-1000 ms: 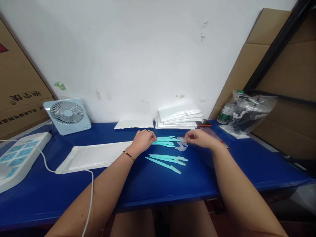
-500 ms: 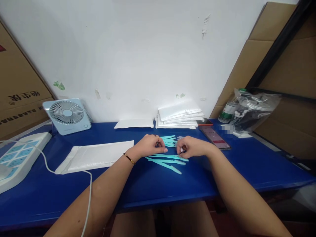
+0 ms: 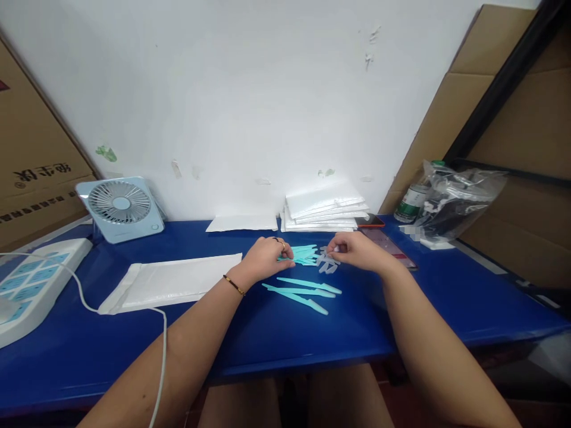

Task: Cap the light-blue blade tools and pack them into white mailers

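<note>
Head view: on the left hand [image 3: 269, 258], thumb and fingers are curled close at the handle ends of the piled razors [image 3: 306, 254], though whether one is pinched cannot be told; on the right hand [image 3: 354, 248], fingertips are drawn together over the clear caps [image 3: 328, 268], any held piece being hidden. Three loose razors [image 3: 312, 292] are laid nearer the table's front. All are judged light, stiff and slick; razors are best taken by the handle, away from the blade end, caps by their sides.
</note>
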Motion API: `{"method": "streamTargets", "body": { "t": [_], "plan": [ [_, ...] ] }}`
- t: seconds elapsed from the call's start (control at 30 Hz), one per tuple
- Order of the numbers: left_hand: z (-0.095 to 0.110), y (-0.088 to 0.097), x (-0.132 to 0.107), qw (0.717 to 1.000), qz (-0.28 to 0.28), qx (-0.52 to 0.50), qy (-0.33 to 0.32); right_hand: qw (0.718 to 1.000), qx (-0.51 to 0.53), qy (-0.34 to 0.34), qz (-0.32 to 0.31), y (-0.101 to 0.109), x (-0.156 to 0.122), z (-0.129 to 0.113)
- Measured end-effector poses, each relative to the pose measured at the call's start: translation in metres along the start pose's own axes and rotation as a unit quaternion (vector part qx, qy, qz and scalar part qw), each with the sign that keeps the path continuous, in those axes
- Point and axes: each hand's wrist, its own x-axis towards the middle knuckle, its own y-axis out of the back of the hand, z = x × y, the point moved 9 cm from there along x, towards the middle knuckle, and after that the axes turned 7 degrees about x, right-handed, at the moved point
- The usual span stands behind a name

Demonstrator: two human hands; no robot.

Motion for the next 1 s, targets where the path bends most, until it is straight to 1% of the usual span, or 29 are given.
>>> {"method": "streamTargets", "body": {
  "t": [0.13,0.2,0.27,0.33,0.4,0.47,0.57,0.67,0.73,0.8,0.83,0.9,0.93,1.0],
  "plan": [
    [0.030,-0.011,-0.007,0.994,-0.068,-0.032,-0.079,1.000,0.011,0.000,-0.020,-0.007,0.001,0.002],
    [0.036,-0.015,-0.009,0.993,-0.087,-0.021,-0.079,0.999,0.014,0.000,-0.029,-0.009,0.001,0.002],
    [0.035,-0.018,-0.009,0.994,-0.094,-0.010,-0.059,0.998,0.027,0.001,-0.052,-0.012,0.000,-0.001],
    [0.029,-0.020,-0.008,0.995,-0.092,-0.010,-0.037,0.993,0.044,0.008,-0.107,-0.021,-0.003,-0.007],
    [0.022,-0.018,-0.006,0.997,-0.079,-0.021,-0.015,0.985,0.053,0.018,-0.162,-0.029,-0.007,-0.013],
    [0.014,-0.015,-0.004,0.998,-0.061,-0.034,0.003,0.982,0.057,0.024,-0.181,-0.033,-0.008,-0.015],
    [-0.001,-0.009,-0.001,0.999,-0.037,-0.025,0.029,0.988,0.054,0.008,-0.146,-0.026,-0.005,-0.007],
    [-0.015,-0.004,-0.001,0.998,-0.021,-0.011,0.065,0.997,0.023,-0.031,-0.072,-0.009,-0.001,0.008],
    [-0.017,0.000,-0.002,0.997,-0.007,-0.019,0.068,0.998,0.005,-0.053,-0.030,0.000,0.000,0.014],
    [-0.005,0.003,-0.004,0.999,-0.002,-0.038,0.029,0.998,-0.004,-0.058,-0.010,0.004,0.000,0.013],
    [0.005,0.001,-0.005,0.999,-0.013,-0.052,-0.003,0.998,-0.005,-0.055,-0.007,0.004,0.000,0.011],
    [0.027,-0.008,-0.009,0.992,-0.070,-0.081,-0.068,0.999,0.000,-0.043,-0.009,0.004,0.000,0.006],
    [0.036,-0.014,-0.012,0.986,-0.105,-0.093,-0.087,0.999,0.007,-0.038,-0.014,0.003,-0.001,0.003],
    [0.045,-0.025,-0.016,0.978,-0.159,-0.100,-0.092,0.998,0.030,-0.032,-0.035,-0.001,-0.002,-0.001]
  ]
}}
